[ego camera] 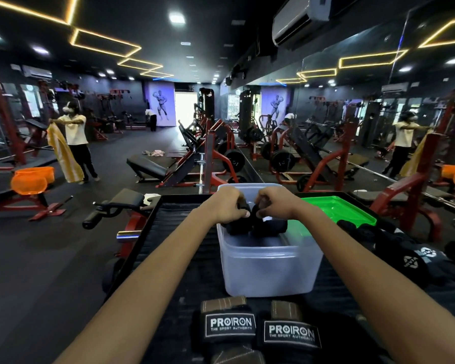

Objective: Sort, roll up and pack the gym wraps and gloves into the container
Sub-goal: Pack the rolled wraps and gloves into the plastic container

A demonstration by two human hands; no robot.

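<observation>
- Gym floor, black ribbed table (184, 258); clear container (268, 269) centre, gloves (258, 331) at 6 o'clock.
- Left hand (227, 204) and right hand (275, 203), fingers curled, pinch black rolled wraps (258, 224) at the container's 12 o'clock.
- Likely soft, light, springy; hold across the roll.

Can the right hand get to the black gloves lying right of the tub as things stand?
Probably yes: the gloves lie uncovered beside the tub, but the right hand first has to let go of the black wrap.
</observation>
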